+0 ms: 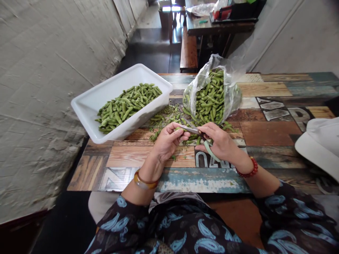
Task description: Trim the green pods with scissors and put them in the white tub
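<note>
My right hand point(221, 143) is closed round green-handled scissors point(210, 151), whose blades are parted and point left. Between the thumb and fingers of my left hand point(168, 141) is a green soybean pod point(180, 129), close to the blades. Clipped bits and loose pods point(169, 114) lie on the table just beyond my hands. A clear plastic bag point(229, 90) full of pods stands behind them, its mouth facing me. To the left, a white plastic tub point(88, 118) holds a heap of pods point(127, 106).
The patchwork wooden table point(270, 134) reaches to both sides. A white cap point(323, 141) sits at its right edge. A rough pale wall point(47, 88) runs along the left. Farther off are a wooden bench point(189, 49) and a second table point(196, 28) with things on it.
</note>
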A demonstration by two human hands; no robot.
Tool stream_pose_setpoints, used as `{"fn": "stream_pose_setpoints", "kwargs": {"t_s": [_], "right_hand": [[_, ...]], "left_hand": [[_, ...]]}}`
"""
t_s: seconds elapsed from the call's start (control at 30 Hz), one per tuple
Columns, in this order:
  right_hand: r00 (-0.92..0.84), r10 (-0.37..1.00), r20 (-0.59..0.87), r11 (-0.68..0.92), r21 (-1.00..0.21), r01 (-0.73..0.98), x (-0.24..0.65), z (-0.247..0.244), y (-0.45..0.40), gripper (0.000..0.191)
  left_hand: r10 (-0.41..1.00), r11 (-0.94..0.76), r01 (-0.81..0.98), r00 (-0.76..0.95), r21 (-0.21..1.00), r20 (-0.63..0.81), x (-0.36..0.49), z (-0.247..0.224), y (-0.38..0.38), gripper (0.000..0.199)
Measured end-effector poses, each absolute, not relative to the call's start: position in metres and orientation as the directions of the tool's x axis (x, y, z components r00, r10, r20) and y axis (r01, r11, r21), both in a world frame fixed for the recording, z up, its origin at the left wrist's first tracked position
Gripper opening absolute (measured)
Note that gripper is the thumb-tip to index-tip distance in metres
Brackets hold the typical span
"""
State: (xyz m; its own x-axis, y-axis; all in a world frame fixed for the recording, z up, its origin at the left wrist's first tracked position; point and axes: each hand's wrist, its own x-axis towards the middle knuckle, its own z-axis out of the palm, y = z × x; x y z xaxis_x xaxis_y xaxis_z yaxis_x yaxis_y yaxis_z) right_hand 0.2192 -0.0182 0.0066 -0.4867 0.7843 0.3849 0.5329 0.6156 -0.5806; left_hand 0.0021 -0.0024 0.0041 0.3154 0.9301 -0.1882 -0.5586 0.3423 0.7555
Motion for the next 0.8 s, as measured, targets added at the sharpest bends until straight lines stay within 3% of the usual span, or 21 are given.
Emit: {"fn": "stream_pose_setpoints", "kwargs": {"t_s": [0.33, 0.63, 0.73, 0.8], "right_hand": [[-0.491, 0.755, 0.435, 0.656, -0.521, 0.547, 0.218, 0.001, -0.019, 0.04], [-0.422, 0.781, 0.461, 0.616, -0.454, 0.644, 0.229, -0.001, -0.013, 0.039], [-0.407, 0.786, 0.466, 0.607, -0.45, 0.655, 0.233, -0.001, -0.011, 0.041], [-0.409, 0.792, 0.454, 0.601, -0.457, 0.656, 0.233, 0.001, -0.012, 0.041]], "left_hand": [[0.922, 0.365, -0.527, 0.32, 0.768, -0.219, 0.003, 0.002, -0.003, 0.031], [0.96, 0.28, -0.602, 0.154, 0.748, -0.235, -0.012, 0.013, 0.006, 0.021], [0.972, 0.235, -0.485, 0.136, 0.843, -0.193, -0.014, 0.008, 0.008, 0.023], [0.99, 0.12, -0.229, 0.094, 0.966, -0.101, -0.012, 0.002, 0.008, 0.022]]}}
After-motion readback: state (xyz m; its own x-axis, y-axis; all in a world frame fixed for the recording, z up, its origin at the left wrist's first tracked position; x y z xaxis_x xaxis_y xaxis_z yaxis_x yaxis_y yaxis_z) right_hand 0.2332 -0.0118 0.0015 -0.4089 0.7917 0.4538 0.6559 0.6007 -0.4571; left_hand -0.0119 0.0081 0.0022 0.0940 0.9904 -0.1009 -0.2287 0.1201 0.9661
